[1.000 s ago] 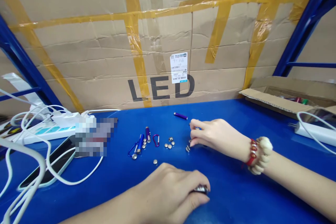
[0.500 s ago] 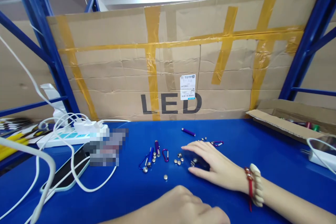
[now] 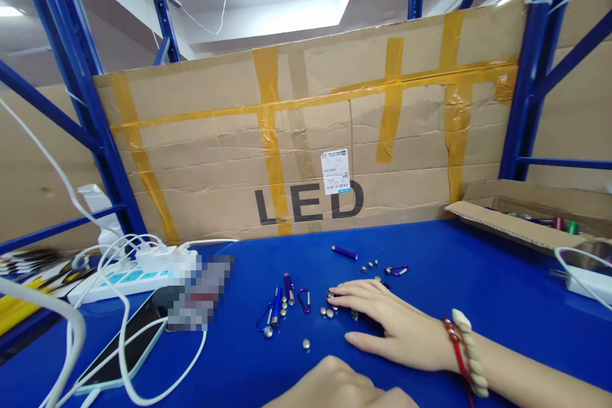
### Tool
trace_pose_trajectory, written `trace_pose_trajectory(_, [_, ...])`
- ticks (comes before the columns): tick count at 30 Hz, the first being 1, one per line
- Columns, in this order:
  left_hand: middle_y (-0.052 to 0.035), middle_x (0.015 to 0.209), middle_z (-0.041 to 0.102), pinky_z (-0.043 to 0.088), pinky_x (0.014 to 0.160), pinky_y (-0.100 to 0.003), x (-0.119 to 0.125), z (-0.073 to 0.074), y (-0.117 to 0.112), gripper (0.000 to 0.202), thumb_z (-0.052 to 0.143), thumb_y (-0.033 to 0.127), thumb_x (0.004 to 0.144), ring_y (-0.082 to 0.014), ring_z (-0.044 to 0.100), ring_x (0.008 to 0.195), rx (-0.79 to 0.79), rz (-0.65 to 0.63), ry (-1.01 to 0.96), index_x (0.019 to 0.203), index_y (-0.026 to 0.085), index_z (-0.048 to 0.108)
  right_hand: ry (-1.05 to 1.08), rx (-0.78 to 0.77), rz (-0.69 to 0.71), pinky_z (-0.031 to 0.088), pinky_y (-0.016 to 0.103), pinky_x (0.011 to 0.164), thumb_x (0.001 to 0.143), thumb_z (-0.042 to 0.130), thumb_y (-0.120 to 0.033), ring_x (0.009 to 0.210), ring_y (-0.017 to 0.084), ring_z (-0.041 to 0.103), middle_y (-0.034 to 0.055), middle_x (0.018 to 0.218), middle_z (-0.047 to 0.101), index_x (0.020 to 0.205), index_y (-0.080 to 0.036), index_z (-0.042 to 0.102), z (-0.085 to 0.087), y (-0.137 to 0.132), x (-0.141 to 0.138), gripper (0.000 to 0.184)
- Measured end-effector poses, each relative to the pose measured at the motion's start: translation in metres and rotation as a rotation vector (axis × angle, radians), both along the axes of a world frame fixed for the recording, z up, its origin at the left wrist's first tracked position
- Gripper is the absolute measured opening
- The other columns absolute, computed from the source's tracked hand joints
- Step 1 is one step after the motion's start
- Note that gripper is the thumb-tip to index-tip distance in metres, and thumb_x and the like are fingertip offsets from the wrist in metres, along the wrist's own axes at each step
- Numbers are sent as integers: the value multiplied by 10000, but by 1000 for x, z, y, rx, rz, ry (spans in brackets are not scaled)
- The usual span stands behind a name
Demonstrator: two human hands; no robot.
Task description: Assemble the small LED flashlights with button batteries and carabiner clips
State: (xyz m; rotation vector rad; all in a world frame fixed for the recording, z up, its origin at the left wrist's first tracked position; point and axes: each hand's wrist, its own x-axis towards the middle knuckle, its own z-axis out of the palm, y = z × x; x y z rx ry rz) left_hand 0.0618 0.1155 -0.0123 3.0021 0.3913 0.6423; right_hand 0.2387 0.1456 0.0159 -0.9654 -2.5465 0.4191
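Note:
My right hand (image 3: 382,315) is low over the blue table with its fingers stretched out, the fingertips at a few small silver button cells (image 3: 329,313). Part of a dark thing shows beneath its palm; the rest is hidden. At the bottom edge my left hand (image 3: 342,389) is curled into a fist, its fingertips out of sight. Left of the right hand lie a purple carabiner (image 3: 305,301), a short purple tube (image 3: 289,289) and a blue tube (image 3: 276,307) beside a blue carabiner (image 3: 262,319). One button cell (image 3: 306,344) lies alone in front.
Farther back are a purple tube (image 3: 344,252) and a purple carabiner piece (image 3: 398,270). A phone (image 3: 127,344), white cables and a power strip (image 3: 138,280) occupy the left. An open cardboard box (image 3: 507,226) stands at right; a cardboard sheet (image 3: 229,166) walls the back.
The camera view has tilted up slightly. My right hand has flattened and its fingertips have come down onto the button cells. My left fist shows less, lower in the view.

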Motion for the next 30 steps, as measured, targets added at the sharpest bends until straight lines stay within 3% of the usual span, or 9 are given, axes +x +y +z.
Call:
trace_pose_trajectory(3, [18,602,721,389,427,-177,3,3,-1,302,347,398,947,-113,645,464,-28,55,-14,908,207,577,16,17,10,314,489,1008,856,523,-387,1205,263,429,97,1288,520,1253,-225,526,1,-1,0,429])
trace_pose_trajectory(8, [-12,667,731,454,500,-144,4,5,0,160,489,279,881,-124,679,540,-183,117,-28,921,179,607,32,28,-10,340,460,990,865,513,-388,1172,251,449,91,1271,526,1227,-218,544,-1,-1,1,401])
trace_pose_trajectory(15, [-27,705,740,475,537,-159,3,12,-4,134,528,250,849,-146,692,581,-233,112,-16,924,177,610,42,75,-17,369,403,958,868,518,-344,1114,216,481,69,1195,568,1189,-228,555,-4,2,3,343])
trace_pose_trajectory(19, [-7,713,743,454,530,-165,2,15,-7,123,511,267,869,-133,690,583,-201,116,-7,920,189,590,55,135,-78,358,412,949,839,552,-337,1080,216,501,56,1140,594,1187,-237,538,-2,4,4,362])
trace_pose_trajectory(24, [54,619,718,378,453,-194,2,17,-10,187,466,353,908,-96,629,457,-15,87,42,864,203,567,57,162,-183,302,489,982,781,589,-397,1097,249,492,61,1196,555,1195,-256,514,2,5,5,443])
trace_pose_trajectory(30, [60,593,700,351,442,-196,2,18,-12,196,486,353,904,-79,602,441,42,74,10,848,186,572,-55,98,-112,274,516,1012,731,627,-427,1205,280,406,76,1318,465,1298,-264,434,-1,5,4,621])
